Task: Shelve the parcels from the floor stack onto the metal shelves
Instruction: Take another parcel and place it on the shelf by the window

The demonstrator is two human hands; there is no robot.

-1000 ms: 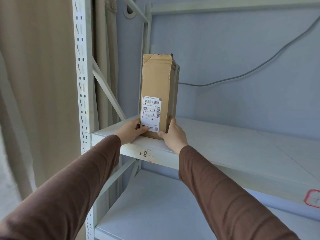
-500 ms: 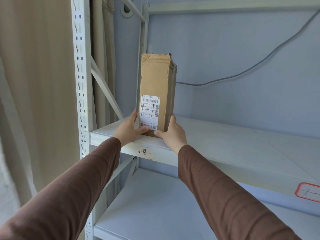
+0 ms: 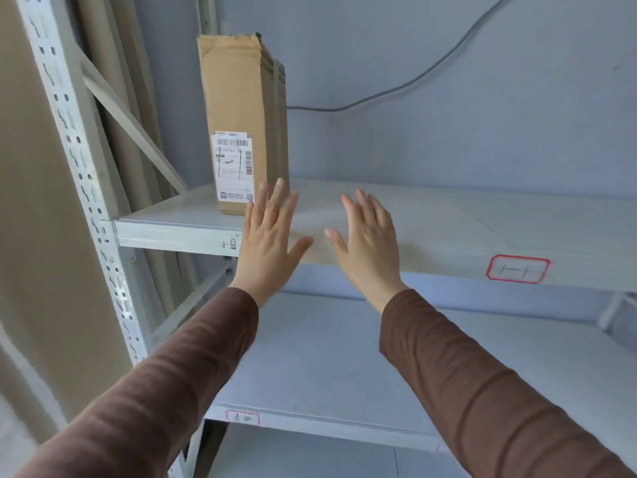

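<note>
A tall brown cardboard parcel (image 3: 241, 98) with a white barcode label stands upright at the left end of the upper metal shelf (image 3: 448, 229). My left hand (image 3: 269, 243) is open with fingers spread, just in front of and to the right of the parcel's lower corner, not holding it. My right hand (image 3: 368, 246) is open too, further right in front of the shelf edge. Both arms wear brown sleeves.
A perforated white upright (image 3: 76, 167) and a diagonal brace (image 3: 138, 132) frame the rack's left side. A lower shelf (image 3: 327, 367) lies beneath. A grey cable (image 3: 413, 84) runs along the wall. A beige curtain (image 3: 20, 236) hangs at left. A red-framed tag (image 3: 517, 269) marks the shelf edge.
Both hands have let go of the parcel and pulled back and to the right, fingers spreading. The parcel stays upright on the shelf. The view has shifted right and down.
</note>
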